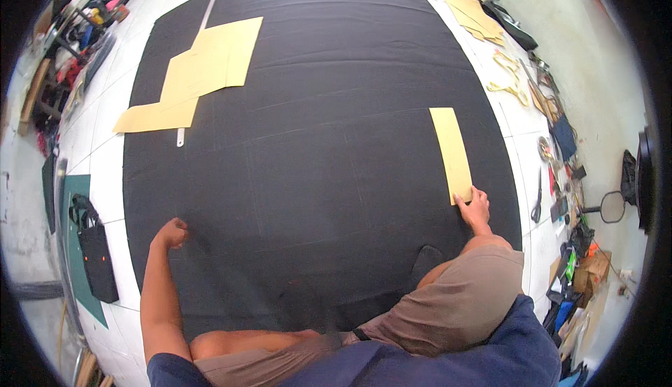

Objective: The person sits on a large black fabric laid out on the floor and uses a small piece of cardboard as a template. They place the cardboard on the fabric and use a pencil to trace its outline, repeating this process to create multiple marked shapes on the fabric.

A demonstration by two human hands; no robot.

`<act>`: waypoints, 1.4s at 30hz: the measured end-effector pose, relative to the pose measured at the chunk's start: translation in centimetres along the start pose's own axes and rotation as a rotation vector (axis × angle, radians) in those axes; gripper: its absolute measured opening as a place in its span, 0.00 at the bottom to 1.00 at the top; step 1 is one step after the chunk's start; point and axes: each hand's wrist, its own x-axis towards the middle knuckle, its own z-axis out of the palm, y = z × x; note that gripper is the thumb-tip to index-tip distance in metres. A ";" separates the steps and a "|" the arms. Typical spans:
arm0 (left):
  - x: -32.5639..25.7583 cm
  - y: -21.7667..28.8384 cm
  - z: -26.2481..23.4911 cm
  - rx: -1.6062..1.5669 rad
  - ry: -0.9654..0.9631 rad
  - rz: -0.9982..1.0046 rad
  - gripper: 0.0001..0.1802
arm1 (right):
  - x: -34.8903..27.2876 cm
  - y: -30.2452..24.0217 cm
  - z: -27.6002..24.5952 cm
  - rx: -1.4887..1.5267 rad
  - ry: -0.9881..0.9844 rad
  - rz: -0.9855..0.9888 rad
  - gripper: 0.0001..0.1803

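Observation:
A large black cloth (315, 149) lies spread over the floor, with faint pale lines drawn on it. On its right side rests a long yellow paper strip (451, 145). My right hand (476, 208) grips the strip's near end, the thumb on top of it. Over the cloth's left part, my left hand (172, 233) is closed, fingers curled in; whatever it may hold is too small to make out. Farther off at the left lie several yellow paper pattern pieces (210, 58), overlapping. A ruler (180, 137) sticks out from under them.
Scissors (537, 198) and small tools lie along the right floor edge, near a yellow measuring tape (511, 79) and more paper patterns (469, 12). At left, a black bag (96, 254) rests on a green mat (78, 187). Clutter (73, 51) lines the far left wall.

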 end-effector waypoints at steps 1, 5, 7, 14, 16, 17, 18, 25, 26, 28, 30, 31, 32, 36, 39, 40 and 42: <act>-0.7 0.7 -0.5 -0.059 -0.083 0.108 0.23 | -0.1 -0.8 0.4 0.027 -0.004 0.004 0.46; -6.6 12.4 2.1 -0.069 -0.326 0.477 0.23 | -0.9 -0.8 0.3 0.056 0.010 0.056 0.45; -8.1 15.3 2.8 0.198 -0.293 0.535 0.24 | -1.1 -1.6 0.8 0.087 0.015 0.057 0.44; -11.8 23.3 8.2 0.489 -0.236 0.926 0.28 | -1.0 -0.4 1.2 0.080 0.037 0.064 0.43; -15.7 25.6 9.7 0.468 -0.275 1.087 0.28 | -1.1 -0.6 1.1 0.083 0.038 0.041 0.43; -16.4 26.2 10.9 0.504 -0.341 1.105 0.28 | -1.2 -1.1 1.2 0.086 0.039 0.025 0.43; -17.0 26.7 11.9 0.540 -0.402 1.123 0.28 | -1.2 -1.3 1.2 0.096 0.044 0.009 0.44; -27.4 34.5 12.7 0.349 -0.619 1.432 0.26 | -1.1 -0.7 1.1 0.114 0.090 0.021 0.44; -27.4 34.9 13.1 0.357 -0.595 1.454 0.27 | -1.3 -0.6 1.0 0.128 0.071 0.021 0.44; -26.3 35.2 14.6 0.374 -0.542 1.498 0.29 | -1.5 -0.7 1.1 0.117 0.098 -0.018 0.45; -23.1 34.5 15.2 0.453 -0.451 1.319 0.30 | -1.6 -1.3 1.3 0.123 0.104 -0.038 0.45; -21.2 33.8 15.5 0.490 -0.410 1.230 0.31 | -1.7 -1.5 1.1 0.127 0.097 -0.030 0.46; -19.6 33.1 15.7 0.543 -0.355 1.157 0.33 | -1.7 -1.4 1.1 0.126 0.091 -0.017 0.46; -14.0 29.4 15.2 0.668 -0.173 0.882 0.38 | -0.4 -0.2 2.0 0.111 0.145 -0.033 0.46; -13.3 28.8 14.3 0.665 -0.080 0.719 0.42 | 0.7 -0.4 1.3 0.126 0.160 0.002 0.46; -12.8 28.6 14.3 0.632 -0.044 0.731 0.43 | 1.3 -0.3 1.4 0.139 0.177 0.002 0.46; -12.1 29.3 14.2 0.583 0.004 0.749 0.45 | 1.6 -0.2 1.7 0.151 0.204 -0.007 0.46</act>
